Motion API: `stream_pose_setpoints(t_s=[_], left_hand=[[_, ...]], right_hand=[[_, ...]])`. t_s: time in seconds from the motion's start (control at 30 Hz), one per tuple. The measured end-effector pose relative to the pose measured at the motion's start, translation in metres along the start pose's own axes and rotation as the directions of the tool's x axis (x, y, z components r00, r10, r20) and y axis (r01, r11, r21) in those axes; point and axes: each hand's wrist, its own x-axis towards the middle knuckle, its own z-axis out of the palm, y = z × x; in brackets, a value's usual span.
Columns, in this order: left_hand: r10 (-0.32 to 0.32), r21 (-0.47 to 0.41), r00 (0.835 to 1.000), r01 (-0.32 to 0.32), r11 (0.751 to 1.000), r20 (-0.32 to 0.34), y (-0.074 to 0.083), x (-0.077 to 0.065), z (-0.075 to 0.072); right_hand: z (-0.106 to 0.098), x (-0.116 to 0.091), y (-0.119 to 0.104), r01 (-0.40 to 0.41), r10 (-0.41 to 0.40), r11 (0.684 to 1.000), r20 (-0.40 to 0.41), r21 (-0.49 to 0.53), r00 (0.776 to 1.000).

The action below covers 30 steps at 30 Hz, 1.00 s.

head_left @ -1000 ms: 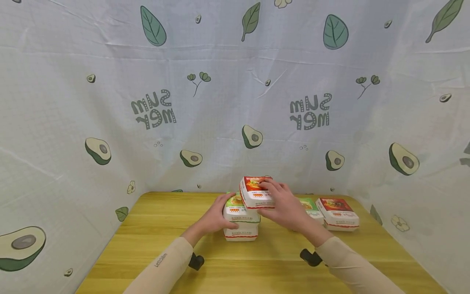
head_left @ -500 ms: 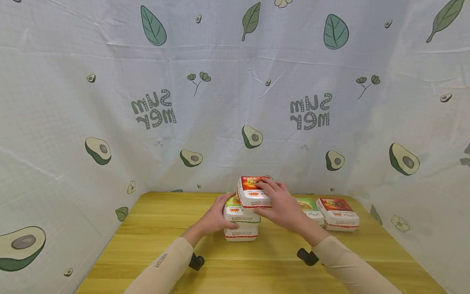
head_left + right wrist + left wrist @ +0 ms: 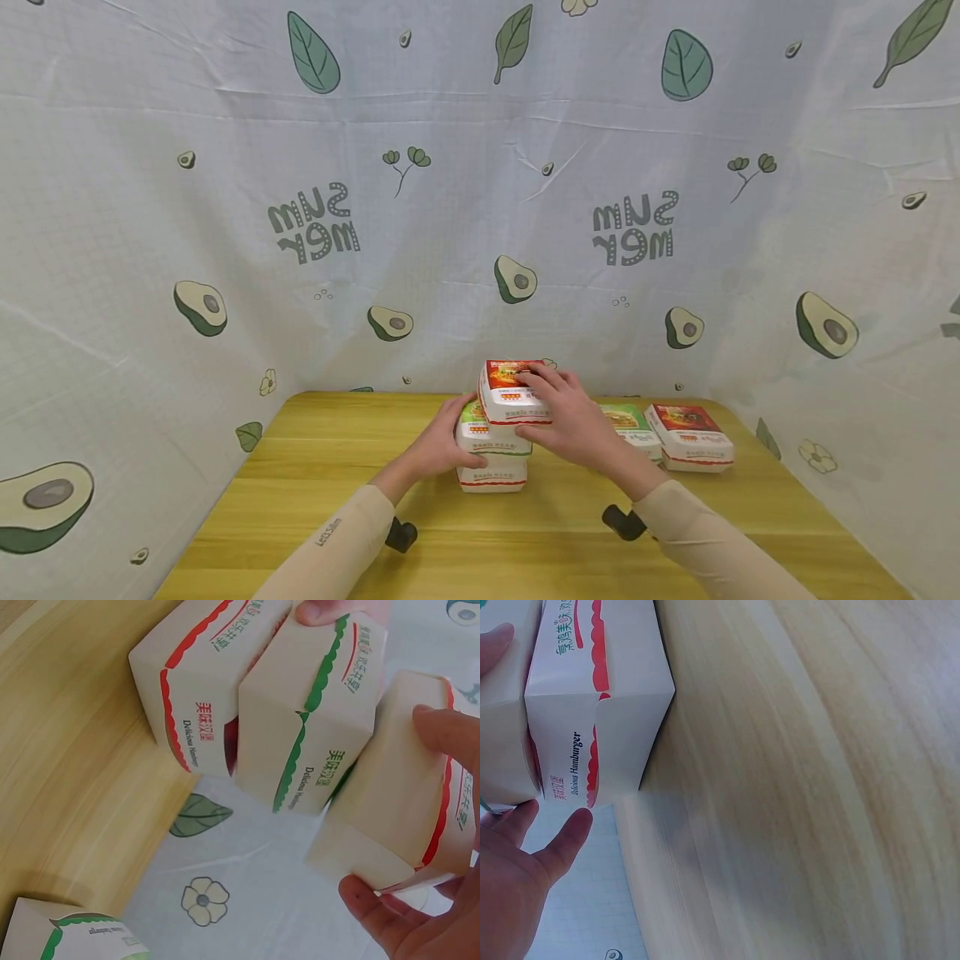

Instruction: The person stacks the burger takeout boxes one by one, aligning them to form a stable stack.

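Note:
In the head view my right hand (image 3: 566, 421) grips a burger box with a red top (image 3: 513, 407), fingers over its lid and thumb at the near side. It sits right at the top of a green-topped burger box (image 3: 487, 439), offset to the right. Below that, a red-trimmed burger box (image 3: 491, 479) forms the base of the stack on the table. My left hand (image 3: 442, 442) holds the green-topped box from the left, thumb in front. From the right wrist, the upper box (image 3: 390, 802) appears tilted, at a slight angle to the green-trimmed box (image 3: 300, 712).
To the right on the wooden table (image 3: 450, 558) stand another green-topped box (image 3: 626, 425), partly behind my right hand, and another red-topped box (image 3: 690, 437). A white curtain (image 3: 450, 333) with avocado prints surrounds the table's back and sides.
My right hand has moved the red-topped burger box slightly left, further over the green-topped one. My left hand stays on the stack, which has not moved.

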Motion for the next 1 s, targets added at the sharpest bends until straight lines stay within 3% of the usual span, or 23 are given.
stream_pose_setpoints(t_s=[0.53, 1.0], left_hand=[[-0.004, -0.050, 1.000, 0.003, 0.999, -0.012, 0.003, -0.002, 0.001], [0.030, -0.091, 1.000, -0.030, 0.995, -0.001, -0.002, 0.000, 0.000]], right_hand=[[-0.002, 0.004, -0.008, 0.009, -0.010, 1.000, 0.031, 0.028, 0.999], [0.004, 0.009, -0.011, 0.023, -0.024, 1.000, 0.022, 0.021, 0.999]])
